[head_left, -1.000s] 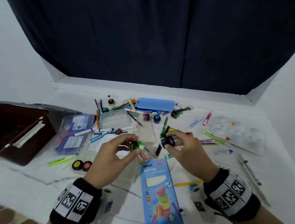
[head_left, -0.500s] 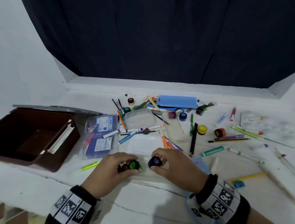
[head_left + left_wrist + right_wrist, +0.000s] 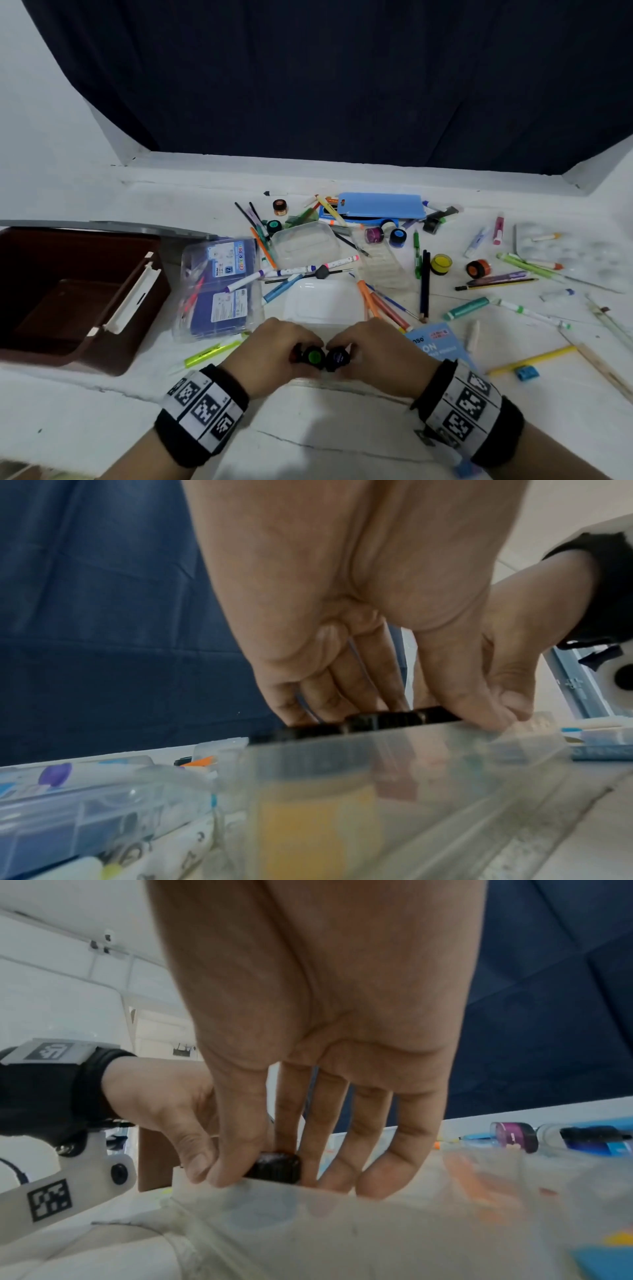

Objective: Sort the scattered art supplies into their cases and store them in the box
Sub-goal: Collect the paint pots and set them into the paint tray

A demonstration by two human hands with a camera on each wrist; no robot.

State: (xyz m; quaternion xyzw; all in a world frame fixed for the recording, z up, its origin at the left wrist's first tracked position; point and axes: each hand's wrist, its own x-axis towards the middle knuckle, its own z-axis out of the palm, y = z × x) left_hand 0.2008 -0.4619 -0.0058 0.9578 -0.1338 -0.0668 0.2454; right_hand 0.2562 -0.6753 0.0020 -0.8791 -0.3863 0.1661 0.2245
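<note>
Change: a second ago both hands held paint pots up above the clutter; now they are down at the near edge of the clear case (image 3: 323,301), pots side by side.
Left hand (image 3: 274,356): pinches the green pot (image 3: 313,356), with a red-lidded one beside it.
Right hand (image 3: 376,353): pinches the purple pot (image 3: 337,357).
Meaning: the pots look to be going into the case; most supplies are still loose on the counter (image 3: 342,428).
Box (image 3: 78,294): brown, open, at the left, nothing visible inside.
Writing: marker case (image 3: 219,287) reads "12" and "COLOR PEN"; blue carton (image 3: 438,346) shows "ON", the rest covered.
</note>
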